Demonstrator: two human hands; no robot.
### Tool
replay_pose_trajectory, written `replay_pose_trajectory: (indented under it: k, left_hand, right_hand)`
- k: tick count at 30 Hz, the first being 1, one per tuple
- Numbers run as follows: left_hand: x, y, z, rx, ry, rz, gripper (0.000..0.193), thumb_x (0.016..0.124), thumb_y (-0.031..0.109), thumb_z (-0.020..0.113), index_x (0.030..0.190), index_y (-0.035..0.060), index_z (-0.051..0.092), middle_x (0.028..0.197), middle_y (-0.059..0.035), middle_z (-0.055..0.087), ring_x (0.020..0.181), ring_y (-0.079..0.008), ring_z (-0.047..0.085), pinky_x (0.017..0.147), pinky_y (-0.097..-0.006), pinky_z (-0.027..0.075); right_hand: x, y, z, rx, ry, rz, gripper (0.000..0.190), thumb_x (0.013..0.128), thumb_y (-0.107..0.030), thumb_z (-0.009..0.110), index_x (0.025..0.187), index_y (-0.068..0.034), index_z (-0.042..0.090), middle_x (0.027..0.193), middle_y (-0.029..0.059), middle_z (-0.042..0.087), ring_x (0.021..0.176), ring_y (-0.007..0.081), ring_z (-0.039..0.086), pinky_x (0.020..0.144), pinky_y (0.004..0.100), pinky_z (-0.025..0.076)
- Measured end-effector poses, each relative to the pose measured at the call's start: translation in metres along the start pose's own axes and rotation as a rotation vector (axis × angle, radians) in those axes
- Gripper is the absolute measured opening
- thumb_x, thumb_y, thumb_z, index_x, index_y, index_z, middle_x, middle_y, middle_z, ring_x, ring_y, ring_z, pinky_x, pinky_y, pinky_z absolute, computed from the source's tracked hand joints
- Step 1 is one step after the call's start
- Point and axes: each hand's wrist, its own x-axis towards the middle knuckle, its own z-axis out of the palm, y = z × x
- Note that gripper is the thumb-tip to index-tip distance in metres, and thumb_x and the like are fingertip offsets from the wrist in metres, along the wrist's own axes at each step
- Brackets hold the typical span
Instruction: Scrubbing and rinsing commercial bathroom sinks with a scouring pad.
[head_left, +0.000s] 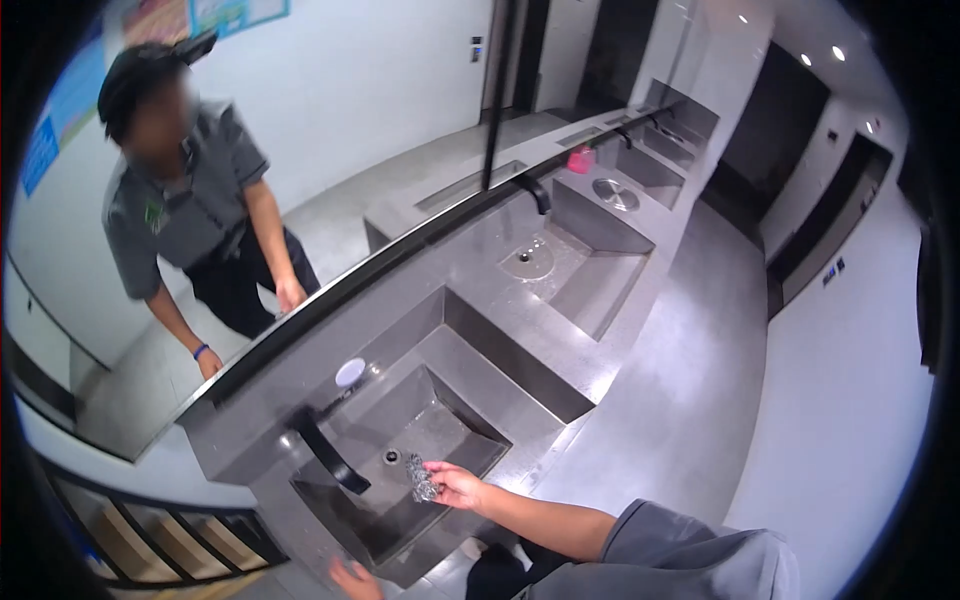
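Observation:
My right hand (459, 486) reaches over the near grey sink (442, 431), gripping a steel wool scourer (420, 480). The scourer hangs above the basin, close to the round drain (391, 456). At the lower edge of view my left hand (355, 580) is blurred beside the sink's front left corner. Its fingers look slightly apart and nothing shows in them. A black faucet (330, 454) curves over the basin from the wall side. Behind it on the ledge stands a small pale round item (350, 373).
A long mirror (390, 150) runs above the counter, reflecting a person. Further along, a second sink (592, 262), a round metal lid (616, 194) and a pink bottle (580, 160) share the counter. Stairs with a black railing (161, 532) lie at lower left.

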Motion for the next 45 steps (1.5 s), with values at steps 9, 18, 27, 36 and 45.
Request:
replay_pose_trajectory:
  k: [9,18,27,36,45]
  left_hand:
    - [-0.118,0.071,0.052,-0.157,-0.279,0.214,0.05,0.093,0.03,0.054,0.133,0.0021,0.051,0.126,-0.0251,0.055,0.116,-0.0422,0.052,0.1,-0.0477,0.04]
    - [-0.142,0.237,0.067,-0.379,-0.169,0.153,0.046,0.086,0.004,0.056,0.131,-0.0004,0.049,0.121,-0.0206,0.05,0.104,-0.0312,0.057,0.087,-0.0378,0.051]
    - [-0.197,0.443,0.089,-0.516,-0.176,0.379,0.051,0.084,-0.004,0.056,0.133,0.0045,0.049,0.12,-0.0167,0.052,0.103,-0.0243,0.062,0.076,-0.0335,0.055]
    - [-0.181,0.567,0.091,-0.669,-0.154,0.283,0.038,0.093,0.003,0.051,0.131,0.0017,0.051,0.124,-0.014,0.058,0.117,-0.0233,0.058,0.091,-0.0347,0.05]
    - [0.002,0.768,0.171,-1.435,-0.526,0.033,0.057,0.104,0.042,0.03,0.138,-0.0021,0.043,0.141,-0.0179,0.048,0.132,-0.0284,0.045,0.108,-0.0433,0.038]
  right_hand:
    - [-0.09,-0.096,0.094,0.147,-0.231,0.002,0.049,0.091,0.008,0.044,0.137,-0.009,0.043,0.123,0.0093,0.058,0.107,0.0232,0.061,0.092,0.0391,0.053]
    - [-0.201,-0.288,0.098,0.191,-0.661,-0.081,0.047,0.089,0.007,0.047,0.133,-0.009,0.043,0.122,0.012,0.057,0.106,0.0251,0.062,0.094,0.0437,0.052]
    - [-0.258,-0.557,-0.011,0.103,-0.504,-0.551,0.044,0.086,0.007,0.047,0.128,-0.006,0.044,0.117,0.0131,0.056,0.103,0.0276,0.062,0.089,0.0456,0.055]
    - [-0.201,-0.686,-0.18,0.136,-0.14,-0.67,0.053,0.083,0.012,0.045,0.132,-0.008,0.044,0.116,0.0124,0.056,0.1,0.026,0.06,0.088,0.0459,0.054]
    - [-0.139,-0.672,-0.241,0.036,0.005,-0.435,0.052,0.085,0.011,0.043,0.133,-0.01,0.044,0.118,0.011,0.057,0.098,0.0239,0.061,0.086,0.0446,0.054]
